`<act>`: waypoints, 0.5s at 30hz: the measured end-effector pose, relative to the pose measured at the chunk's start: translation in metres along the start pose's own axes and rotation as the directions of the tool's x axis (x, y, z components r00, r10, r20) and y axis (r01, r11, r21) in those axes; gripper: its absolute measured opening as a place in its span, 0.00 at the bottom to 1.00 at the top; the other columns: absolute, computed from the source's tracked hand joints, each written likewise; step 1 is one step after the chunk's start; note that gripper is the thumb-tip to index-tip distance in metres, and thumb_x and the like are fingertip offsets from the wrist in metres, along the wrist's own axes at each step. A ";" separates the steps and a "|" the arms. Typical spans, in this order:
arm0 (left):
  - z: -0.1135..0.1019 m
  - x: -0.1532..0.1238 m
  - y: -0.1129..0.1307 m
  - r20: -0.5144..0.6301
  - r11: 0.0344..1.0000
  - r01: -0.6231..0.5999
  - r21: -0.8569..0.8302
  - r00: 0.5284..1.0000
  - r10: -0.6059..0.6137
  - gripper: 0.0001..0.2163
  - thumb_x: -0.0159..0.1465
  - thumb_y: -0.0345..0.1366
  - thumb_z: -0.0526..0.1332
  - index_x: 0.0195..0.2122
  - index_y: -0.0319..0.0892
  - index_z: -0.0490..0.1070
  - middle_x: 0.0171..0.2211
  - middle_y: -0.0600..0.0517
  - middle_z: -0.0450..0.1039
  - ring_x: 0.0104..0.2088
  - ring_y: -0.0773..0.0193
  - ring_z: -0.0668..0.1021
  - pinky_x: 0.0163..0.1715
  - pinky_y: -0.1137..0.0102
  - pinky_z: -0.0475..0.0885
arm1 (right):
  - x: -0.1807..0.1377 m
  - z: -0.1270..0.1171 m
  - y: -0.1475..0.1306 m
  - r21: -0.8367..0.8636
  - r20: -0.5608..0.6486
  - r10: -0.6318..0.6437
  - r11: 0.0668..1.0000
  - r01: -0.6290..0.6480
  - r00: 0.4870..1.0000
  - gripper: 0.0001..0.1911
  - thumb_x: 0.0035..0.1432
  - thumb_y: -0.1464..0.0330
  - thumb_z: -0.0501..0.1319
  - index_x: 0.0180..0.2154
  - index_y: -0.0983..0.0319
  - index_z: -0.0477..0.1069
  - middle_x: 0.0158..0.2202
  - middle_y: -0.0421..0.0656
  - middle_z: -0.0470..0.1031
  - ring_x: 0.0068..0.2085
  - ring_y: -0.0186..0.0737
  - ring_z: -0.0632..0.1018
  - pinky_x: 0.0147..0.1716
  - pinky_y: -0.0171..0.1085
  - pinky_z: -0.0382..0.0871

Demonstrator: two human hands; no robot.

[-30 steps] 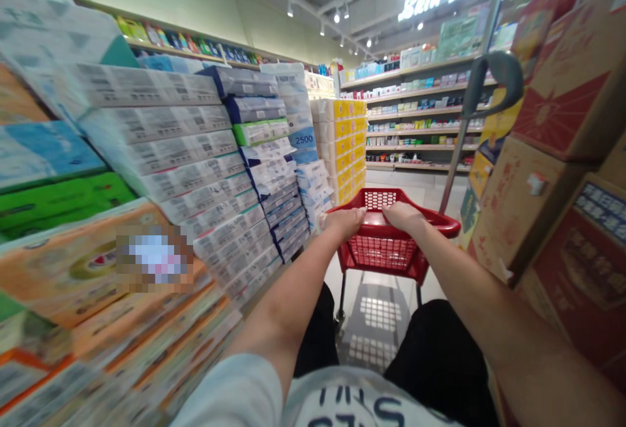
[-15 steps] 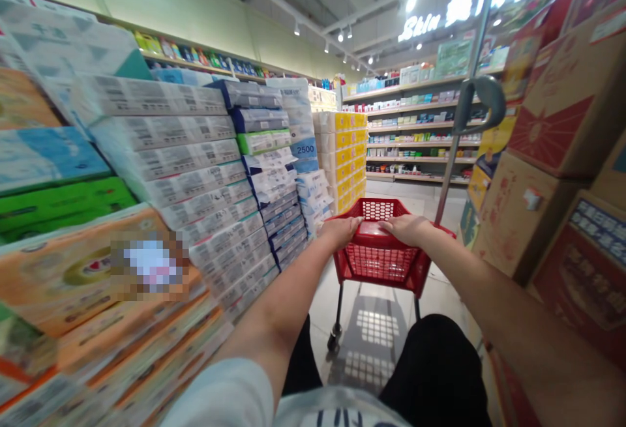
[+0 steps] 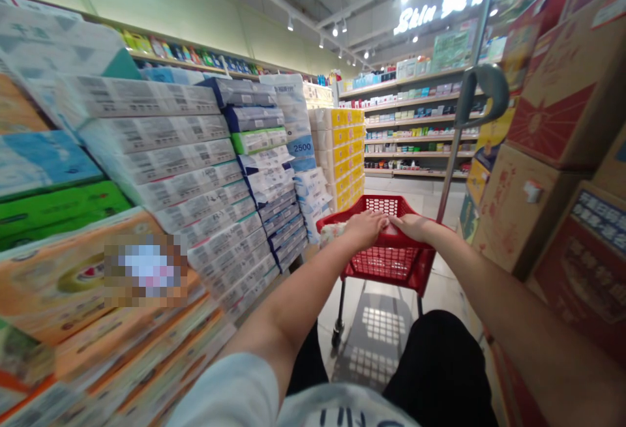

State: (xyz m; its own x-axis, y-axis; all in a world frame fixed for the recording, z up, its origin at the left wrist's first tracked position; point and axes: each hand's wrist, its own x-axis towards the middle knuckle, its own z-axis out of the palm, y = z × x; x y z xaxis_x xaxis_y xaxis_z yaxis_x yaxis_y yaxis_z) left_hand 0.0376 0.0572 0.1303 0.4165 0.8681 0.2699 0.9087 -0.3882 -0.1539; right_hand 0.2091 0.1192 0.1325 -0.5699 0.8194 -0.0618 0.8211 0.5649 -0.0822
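A red plastic shopping cart [image 3: 386, 265] with a mesh basket stands in front of my legs. My left hand [image 3: 368, 227] lies across the middle of its handle bar, fingers bent over it. Right beside it, my right hand [image 3: 413, 226] grips the handle from the right, thumb pointing inward. The two hands nearly touch. A pale patterned item [image 3: 332, 234] shows at the basket's left side, partly behind my left forearm; I cannot make out what it is. My fingertips are partly hidden by the backs of my hands.
Tall stacks of wrapped tissue packs [image 3: 195, 153] line the left side. Yellow-and-white packs [image 3: 345, 153] stand farther on. Cardboard boxes [image 3: 518, 205] are piled on the right, behind a metal pole [image 3: 452, 166] with a grey handle. Stocked shelves [image 3: 415, 130] cross the far end.
My left hand has slid right along the handle, from its left part to beside my right hand. The pale item at the basket's left now shows. The view has shifted slightly.
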 end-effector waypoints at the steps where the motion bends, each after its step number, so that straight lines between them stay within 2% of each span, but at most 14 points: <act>1: 0.000 0.001 0.003 -0.002 0.999 0.037 -0.011 0.999 -0.037 0.19 0.71 0.41 0.39 0.54 0.48 0.65 0.59 0.51 0.65 0.56 0.60 0.69 0.54 0.64 0.64 | 0.000 0.000 -0.004 0.003 0.007 0.004 1.000 -0.004 1.000 0.24 0.67 0.63 0.42 0.54 0.65 0.68 0.46 0.55 0.76 0.48 0.48 0.76 0.46 0.40 0.66; 4: -0.003 0.003 0.002 0.094 0.988 0.152 -0.028 0.984 -0.149 0.20 0.71 0.45 0.39 0.52 0.50 0.67 0.55 0.51 0.69 0.50 0.56 0.74 0.47 0.59 0.69 | 0.002 0.000 -0.012 -0.011 -0.005 0.040 0.999 -0.040 0.999 0.25 0.67 0.61 0.42 0.51 0.65 0.71 0.48 0.55 0.75 0.49 0.49 0.75 0.47 0.40 0.66; 7: -0.010 0.006 -0.006 0.213 0.987 0.159 0.022 0.964 -0.160 0.17 0.69 0.42 0.44 0.49 0.46 0.70 0.48 0.46 0.74 0.47 0.54 0.76 0.45 0.59 0.71 | 0.002 0.001 -0.014 -0.085 -0.014 0.026 0.996 -0.027 1.000 0.22 0.65 0.62 0.46 0.53 0.64 0.69 0.49 0.54 0.74 0.49 0.50 0.76 0.47 0.40 0.66; 10: -0.015 0.010 -0.012 0.272 0.981 0.179 0.076 0.943 -0.193 0.16 0.68 0.37 0.48 0.48 0.42 0.72 0.46 0.42 0.75 0.46 0.53 0.77 0.44 0.60 0.71 | 0.000 0.000 -0.013 -0.120 -0.002 -0.043 0.992 0.042 0.999 0.24 0.65 0.63 0.47 0.59 0.63 0.63 0.48 0.55 0.74 0.48 0.50 0.76 0.44 0.41 0.67; 12: -0.016 0.013 -0.013 0.285 0.972 0.218 0.083 0.930 -0.233 0.16 0.67 0.36 0.49 0.48 0.40 0.73 0.47 0.40 0.75 0.46 0.51 0.77 0.44 0.60 0.72 | -0.001 -0.001 -0.011 -0.074 -0.023 -0.037 0.997 0.035 0.999 0.24 0.65 0.63 0.48 0.60 0.61 0.60 0.48 0.54 0.75 0.47 0.49 0.77 0.43 0.40 0.67; 15: -0.015 0.017 -0.014 0.282 0.955 0.293 0.045 0.914 -0.293 0.16 0.66 0.37 0.50 0.46 0.40 0.75 0.45 0.41 0.76 0.46 0.51 0.77 0.44 0.61 0.71 | -0.001 -0.002 -0.008 0.046 -0.058 0.083 0.996 -0.081 0.995 0.23 0.66 0.60 0.46 0.57 0.60 0.66 0.44 0.51 0.77 0.44 0.46 0.78 0.43 0.37 0.67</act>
State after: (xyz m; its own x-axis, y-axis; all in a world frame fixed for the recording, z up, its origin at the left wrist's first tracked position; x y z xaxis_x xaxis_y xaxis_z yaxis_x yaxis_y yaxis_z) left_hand 0.0320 0.0727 0.1518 0.1061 0.9941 0.0240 0.9886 -0.1028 -0.1104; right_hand 0.2028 0.1145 0.1356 -0.4965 0.8680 -0.0104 0.8620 0.4917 -0.1231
